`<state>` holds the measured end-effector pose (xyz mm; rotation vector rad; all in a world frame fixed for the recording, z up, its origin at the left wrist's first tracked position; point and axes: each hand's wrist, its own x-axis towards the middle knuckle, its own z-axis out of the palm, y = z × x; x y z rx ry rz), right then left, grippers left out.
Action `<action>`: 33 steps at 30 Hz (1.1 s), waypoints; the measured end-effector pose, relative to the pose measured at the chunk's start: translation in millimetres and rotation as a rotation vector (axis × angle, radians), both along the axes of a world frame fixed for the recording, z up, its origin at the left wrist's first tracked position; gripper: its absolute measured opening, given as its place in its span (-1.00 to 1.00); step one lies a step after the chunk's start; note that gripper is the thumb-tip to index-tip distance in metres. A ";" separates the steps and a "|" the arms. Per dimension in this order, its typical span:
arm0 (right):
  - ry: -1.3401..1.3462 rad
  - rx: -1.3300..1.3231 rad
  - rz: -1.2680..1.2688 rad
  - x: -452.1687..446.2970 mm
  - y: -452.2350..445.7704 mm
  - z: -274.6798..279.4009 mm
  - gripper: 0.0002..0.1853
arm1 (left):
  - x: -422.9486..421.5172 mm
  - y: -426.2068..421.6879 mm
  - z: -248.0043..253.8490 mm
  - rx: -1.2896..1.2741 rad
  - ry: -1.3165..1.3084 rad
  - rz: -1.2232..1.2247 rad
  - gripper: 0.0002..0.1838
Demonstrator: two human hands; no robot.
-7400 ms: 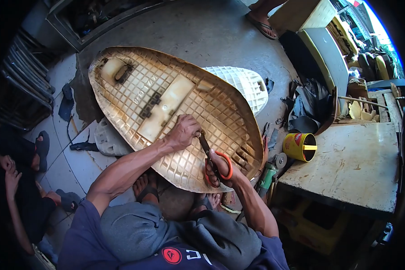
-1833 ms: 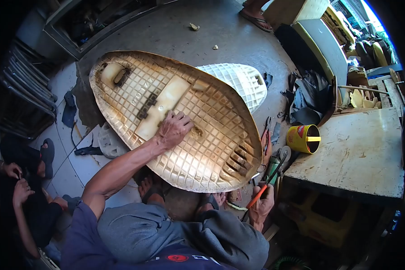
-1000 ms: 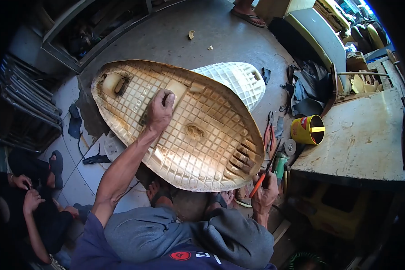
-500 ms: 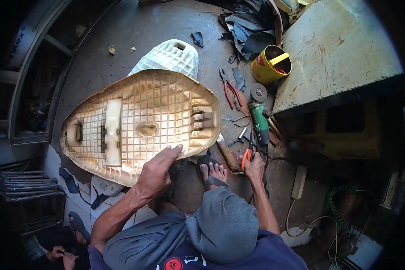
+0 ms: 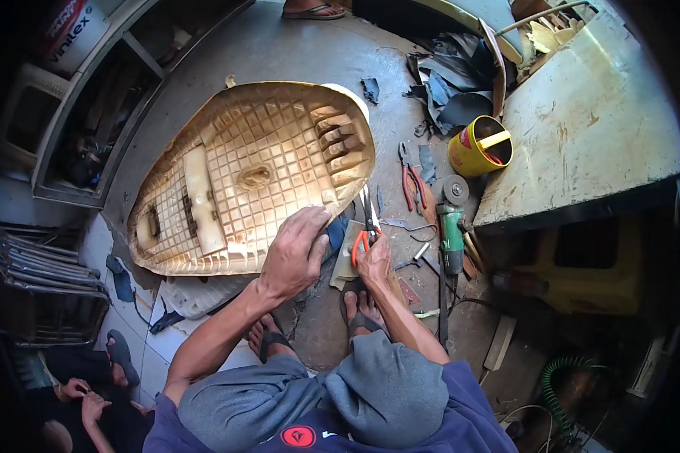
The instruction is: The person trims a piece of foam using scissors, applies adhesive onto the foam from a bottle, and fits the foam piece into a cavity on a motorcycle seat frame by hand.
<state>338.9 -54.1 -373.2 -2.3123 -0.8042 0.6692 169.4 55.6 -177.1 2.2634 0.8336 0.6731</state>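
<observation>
The big ribbed shell (image 5: 268, 219) is lying at ten o'clock of the view, with its brownish grid side facing upward. Its wider end is pointing towards one o'clock and its narrower end towards eight o'clock. A second, whitish panel (image 5: 200, 296) is lying partly under it and is showing at eight o'clock.

The left hand (image 5: 293, 253) is resting on the shell's near edge, at five o'clock of the shell, with the fingers extending upward; I cannot tell if it is gripping the rim or only touching it. The right hand (image 5: 375, 260) is grasping the scissors (image 5: 369, 226) by the orange handles. The blades are pointing to twelve o'clock, just beside the shell's edge; I cannot tell if they are touching it.

On the floor, the red-handled pliers (image 5: 411, 181) are lying at two o'clock, and the green grinder (image 5: 452, 240) is lying at three o'clock. The yellow tin (image 5: 465, 155) is leaning beside the bench (image 5: 589, 128) at two o'clock. At eight o'clock, another person's hands (image 5: 91, 406) are meeting each other.
</observation>
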 end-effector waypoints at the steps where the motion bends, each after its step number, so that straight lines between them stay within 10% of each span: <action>1: -0.039 0.066 -0.007 -0.8 -5.7 6.7 -0.24 | -5.7 -4.0 1.5 0.050 -0.007 0.010 -0.62; 9: 0.188 -0.023 -0.049 -9.6 -6.9 15.2 -0.20 | -26.6 -19.9 14.8 0.164 -0.119 0.037 -0.63; 16: 0.403 0.388 -0.167 27.9 -26.1 118.7 -0.59 | -46.5 -39.3 21.4 0.119 -0.237 -0.010 -0.70; 20: 0.301 0.572 0.102 42.0 -24.2 189.7 -0.68 | -44.9 -32.3 25.4 -0.587 -0.265 -0.010 -0.74; 26: 0.138 0.838 0.526 16.9 -16.8 214.3 -0.72 | -39.7 -8.6 30.0 -1.883 -0.447 -0.088 -0.25; 31: -0.043 0.679 0.705 6.2 -12.8 215.1 -0.72 | -36.0 -12.9 8.8 -1.639 -0.595 0.003 -0.20; 33: 0.078 0.473 0.389 5.9 -22.7 203.6 -0.69 | -39.0 -11.7 11.5 -1.544 -0.545 0.063 -0.23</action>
